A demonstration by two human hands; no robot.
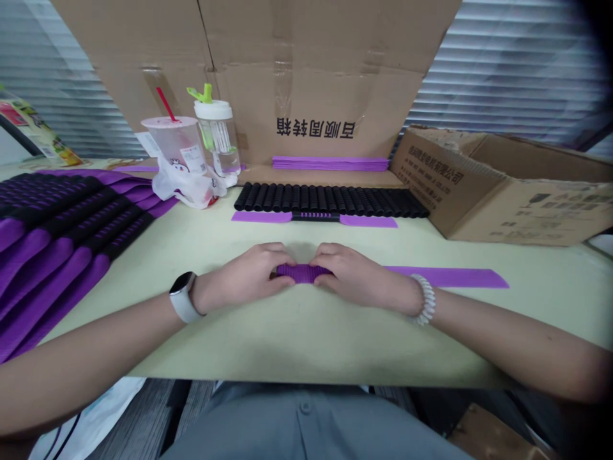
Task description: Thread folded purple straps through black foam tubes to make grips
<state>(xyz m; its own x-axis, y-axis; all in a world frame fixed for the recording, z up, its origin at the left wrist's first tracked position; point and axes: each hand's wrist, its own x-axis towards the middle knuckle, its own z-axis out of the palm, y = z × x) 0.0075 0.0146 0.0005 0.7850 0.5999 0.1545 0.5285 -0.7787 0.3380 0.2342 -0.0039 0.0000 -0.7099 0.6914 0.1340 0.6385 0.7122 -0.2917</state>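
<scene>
The left hand (253,273) and right hand (355,276) each pinched one end of a ribbed purple band (303,274)

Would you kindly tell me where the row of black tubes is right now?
In the head view, the row of black tubes lies near the middle, in front of the stacked purple strips and left of the open cardboard box.

Right hand (353,276) hid the stretch between ribbed purple piece (304,274) and purple strip (450,277); couldn't tell if joined. Purple-black stack (69,248) ran past my view at left, carton (479,214) at right, small print (426,182) blurred.
</scene>
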